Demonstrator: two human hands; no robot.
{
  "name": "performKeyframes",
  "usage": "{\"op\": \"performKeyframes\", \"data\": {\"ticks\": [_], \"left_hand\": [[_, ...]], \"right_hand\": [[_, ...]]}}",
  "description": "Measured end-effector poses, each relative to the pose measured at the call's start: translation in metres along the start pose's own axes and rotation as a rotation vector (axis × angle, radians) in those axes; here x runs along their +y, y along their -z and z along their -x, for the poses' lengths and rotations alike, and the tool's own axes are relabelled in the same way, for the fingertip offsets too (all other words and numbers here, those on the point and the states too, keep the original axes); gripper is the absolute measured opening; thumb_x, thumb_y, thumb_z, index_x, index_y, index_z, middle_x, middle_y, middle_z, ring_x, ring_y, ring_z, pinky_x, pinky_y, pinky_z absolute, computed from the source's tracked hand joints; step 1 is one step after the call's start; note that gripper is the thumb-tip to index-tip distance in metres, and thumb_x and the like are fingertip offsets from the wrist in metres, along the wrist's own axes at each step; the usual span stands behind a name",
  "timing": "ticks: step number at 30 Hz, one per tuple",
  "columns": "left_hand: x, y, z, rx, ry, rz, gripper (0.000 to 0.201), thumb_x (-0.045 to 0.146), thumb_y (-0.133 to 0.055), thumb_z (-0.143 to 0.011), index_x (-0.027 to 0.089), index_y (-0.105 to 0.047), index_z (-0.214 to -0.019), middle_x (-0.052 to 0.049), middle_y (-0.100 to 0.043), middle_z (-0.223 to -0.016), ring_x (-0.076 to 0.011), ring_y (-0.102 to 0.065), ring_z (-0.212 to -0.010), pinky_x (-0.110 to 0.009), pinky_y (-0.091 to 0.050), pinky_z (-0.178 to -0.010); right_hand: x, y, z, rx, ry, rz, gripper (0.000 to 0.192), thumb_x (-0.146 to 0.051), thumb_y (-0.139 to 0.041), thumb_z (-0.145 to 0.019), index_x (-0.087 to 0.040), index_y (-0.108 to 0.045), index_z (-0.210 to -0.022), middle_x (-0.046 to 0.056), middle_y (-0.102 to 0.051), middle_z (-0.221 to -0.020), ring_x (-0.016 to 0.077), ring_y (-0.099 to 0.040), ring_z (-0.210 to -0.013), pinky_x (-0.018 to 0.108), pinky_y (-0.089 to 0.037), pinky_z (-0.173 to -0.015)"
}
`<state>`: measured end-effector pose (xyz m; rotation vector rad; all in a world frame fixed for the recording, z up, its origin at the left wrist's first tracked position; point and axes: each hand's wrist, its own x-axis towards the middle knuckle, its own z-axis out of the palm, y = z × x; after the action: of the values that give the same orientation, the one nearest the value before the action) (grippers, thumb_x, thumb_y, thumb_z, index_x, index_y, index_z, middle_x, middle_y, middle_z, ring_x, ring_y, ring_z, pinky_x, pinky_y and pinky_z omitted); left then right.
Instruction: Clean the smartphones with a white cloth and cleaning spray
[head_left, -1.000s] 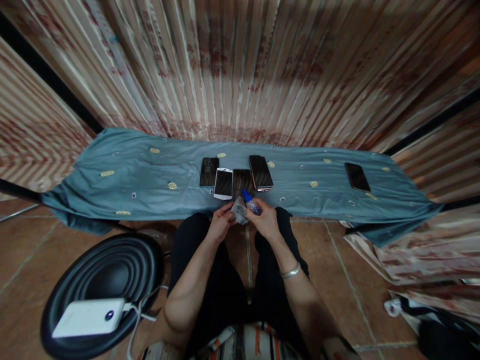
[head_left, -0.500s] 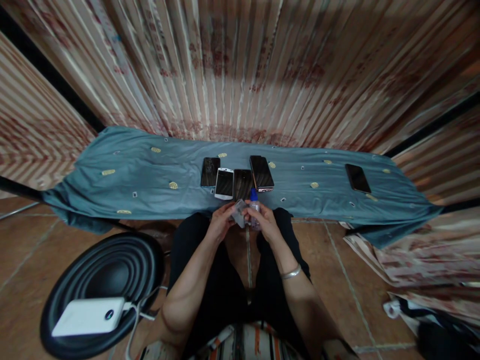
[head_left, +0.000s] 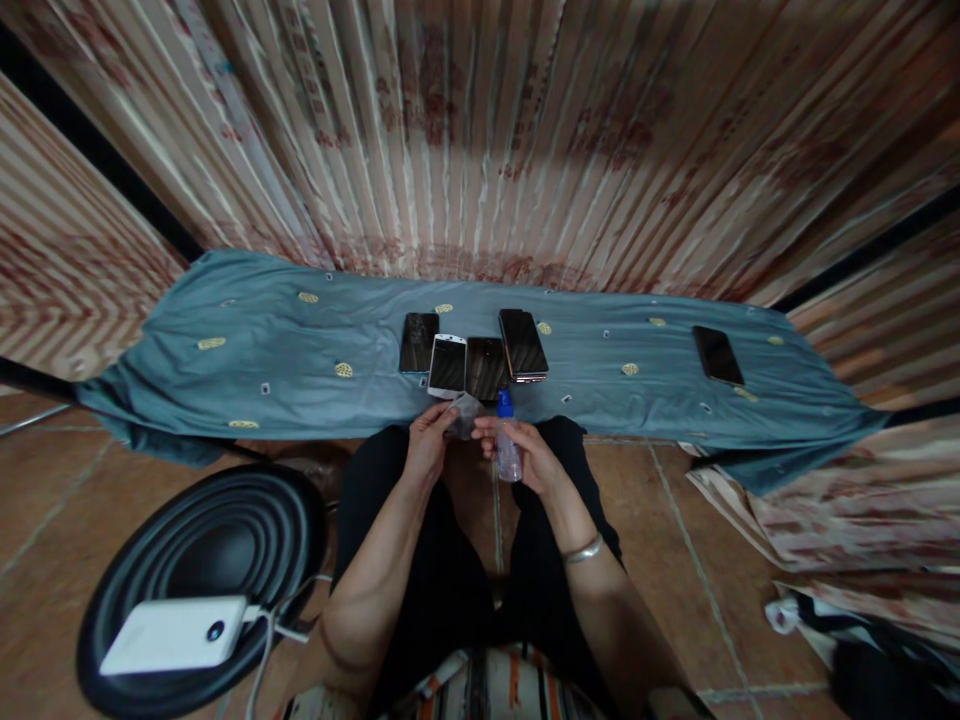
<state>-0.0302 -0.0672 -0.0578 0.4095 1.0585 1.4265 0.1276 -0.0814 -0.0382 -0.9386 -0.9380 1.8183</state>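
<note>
My left hand (head_left: 430, 436) pinches a thin greyish cloth (head_left: 466, 414) by its edge, just in front of the bench. In my right hand (head_left: 531, 448) is a clear spray bottle (head_left: 509, 462) with a blue top, held upright between thumb and fingers. Just beyond the hands lie a white-framed phone (head_left: 448, 366), a dark phone (head_left: 487, 368) beside it, and another dark phone (head_left: 418, 343) to the left. A stack of phones (head_left: 523, 345) sits right of these.
A teal patterned cloth (head_left: 300, 390) covers the low bench. One phone (head_left: 718, 355) lies far right on it. On the floor at left, a white power bank (head_left: 172, 634) with a cable rests on a black round ribbed stool (head_left: 289, 520). Curtains (head_left: 465, 150) hang behind.
My hands have moved apart. The left, with the cloth, shifted left and slightly up; the right tilted the spray bottle, whose base now sits lower and separate from the cloth.
</note>
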Motion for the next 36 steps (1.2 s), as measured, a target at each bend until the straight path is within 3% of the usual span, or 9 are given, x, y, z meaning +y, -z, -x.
{"op": "performKeyframes", "data": {"ticks": [3, 7, 11, 14, 18, 21, 28, 36], "left_hand": [[-0.002, 0.001, -0.002, -0.019, -0.027, -0.021, 0.03, 0.03, -0.086, -0.051, 0.015, -0.072, -0.073, 0.001, -0.07, -0.065, -0.0096, -0.058, -0.057, -0.022, -0.044, -0.058], [-0.005, 0.003, -0.004, -0.015, -0.021, -0.017, 0.034, 0.036, -0.086, -0.052, 0.014, -0.07, -0.074, 0.002, -0.067, -0.061, -0.009, -0.055, -0.052, -0.022, -0.043, -0.054], [-0.007, 0.004, -0.005, -0.032, -0.017, -0.008, 0.033, 0.036, -0.084, -0.056, 0.015, -0.068, -0.076, 0.001, -0.067, -0.062, -0.0102, -0.057, -0.053, -0.023, -0.045, -0.057], [-0.007, 0.004, -0.005, -0.059, -0.002, -0.012, 0.03, 0.032, -0.082, -0.059, 0.014, -0.069, -0.079, 0.0, -0.068, -0.065, -0.0106, -0.058, -0.055, -0.024, -0.046, -0.06], [-0.006, 0.004, -0.005, -0.059, 0.0, -0.01, 0.029, 0.03, -0.082, -0.059, 0.014, -0.069, -0.08, 0.0, -0.069, -0.066, -0.0101, -0.058, -0.056, -0.024, -0.046, -0.063], [-0.005, 0.005, -0.005, -0.039, -0.022, 0.007, 0.026, 0.029, -0.081, -0.06, 0.014, -0.069, -0.078, 0.0, -0.068, -0.067, -0.0101, -0.058, -0.058, -0.024, -0.045, -0.064], [-0.004, 0.006, -0.004, -0.031, 0.021, -0.006, 0.03, 0.028, -0.082, -0.056, 0.013, -0.07, -0.079, 0.0, -0.07, -0.069, -0.0101, -0.059, -0.058, -0.023, -0.045, -0.061], [-0.004, 0.003, -0.002, -0.024, 0.007, -0.002, 0.033, 0.03, -0.083, -0.052, 0.013, -0.069, -0.077, 0.0, -0.07, -0.066, -0.0098, -0.059, -0.056, -0.023, -0.046, -0.06]], "right_hand": [[0.007, 0.0, -0.002, 0.061, 0.022, 0.081, 0.053, -0.056, -0.075, -0.069, -0.02, -0.069, -0.109, 0.003, -0.074, -0.082, 0.011, -0.061, -0.058, 0.024, -0.053, -0.056], [0.022, 0.002, -0.004, 0.135, 0.108, 0.364, 0.065, -0.052, -0.067, -0.079, -0.025, -0.053, -0.136, -0.002, -0.071, -0.077, 0.0104, -0.061, -0.05, 0.023, -0.053, -0.05], [0.025, 0.001, 0.001, 0.107, 0.151, 0.702, 0.072, -0.046, -0.056, -0.091, -0.028, -0.027, -0.154, -0.006, -0.066, -0.064, 0.0148, -0.066, -0.053, 0.028, -0.057, -0.06], [0.023, -0.004, 0.005, 0.087, 0.192, 0.94, 0.071, -0.042, -0.049, -0.095, -0.024, -0.02, -0.157, 0.0, -0.071, -0.075, 0.0196, -0.07, -0.063, 0.036, -0.058, -0.073], [0.024, -0.009, 0.004, 0.068, 0.28, 1.153, 0.066, -0.038, -0.039, -0.098, -0.02, -0.016, -0.158, 0.013, -0.069, -0.117, 0.0274, -0.07, -0.099, 0.046, -0.053, -0.093], [0.027, -0.011, 0.003, 0.055, 0.334, 1.211, 0.062, -0.036, -0.035, -0.1, -0.022, -0.016, -0.158, 0.014, -0.058, -0.138, 0.0286, -0.061, -0.12, 0.047, -0.049, -0.1], [0.027, -0.011, 0.002, 0.023, 0.308, 1.298, 0.056, -0.029, -0.037, -0.1, -0.021, -0.028, -0.154, 0.014, -0.058, -0.138, 0.0282, -0.06, -0.123, 0.047, -0.048, -0.104], [0.029, -0.01, 0.001, 0.038, 0.331, 1.292, 0.055, -0.028, -0.037, -0.1, -0.018, -0.029, -0.153, 0.014, -0.056, -0.142, 0.0256, -0.058, -0.127, 0.045, -0.048, -0.105]]}}
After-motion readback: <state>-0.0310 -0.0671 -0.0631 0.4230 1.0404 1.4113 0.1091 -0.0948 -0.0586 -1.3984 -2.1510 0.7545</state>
